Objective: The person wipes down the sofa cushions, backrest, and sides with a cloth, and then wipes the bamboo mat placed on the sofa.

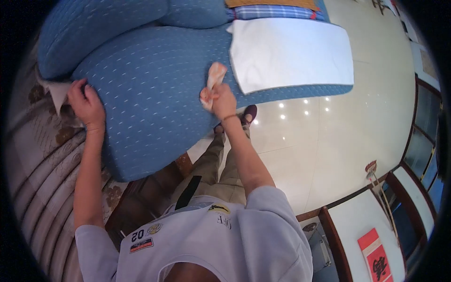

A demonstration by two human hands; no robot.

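At the far left, past your left hand (88, 105), lies the pale flowered fabric (56, 150) in ridged folds, with a loose beige flap (57, 94) sticking out just beside your fingers. That hand is at the left edge of the blue seat cover (150, 84), its fingers partly bent and a little apart; whether they pinch the edge or the flap, or simply lean there, you cannot tell from this view.

To the right of that hand the blue seat cover spreads out, bare between your two hands, with a rounded blue back cushion (112, 28) rising beyond it. Your right hand (224, 102) is closed around a crumpled orange-and-white cloth (217, 74); one end sticks out ahead of the fist and another bunches to its left, over the cover near its front edge.

Just beyond and to the right of your right hand lies the white pad (291, 54), flat on the blue, apart from the cloth. Past the pad is a folded plaid cloth (277, 12).

The step in hand looks like wiping down the seat cover. The next move seems to call for a firm grip on the cloth, flat contact with the blue, and a left hand bracing the cover against slipping.
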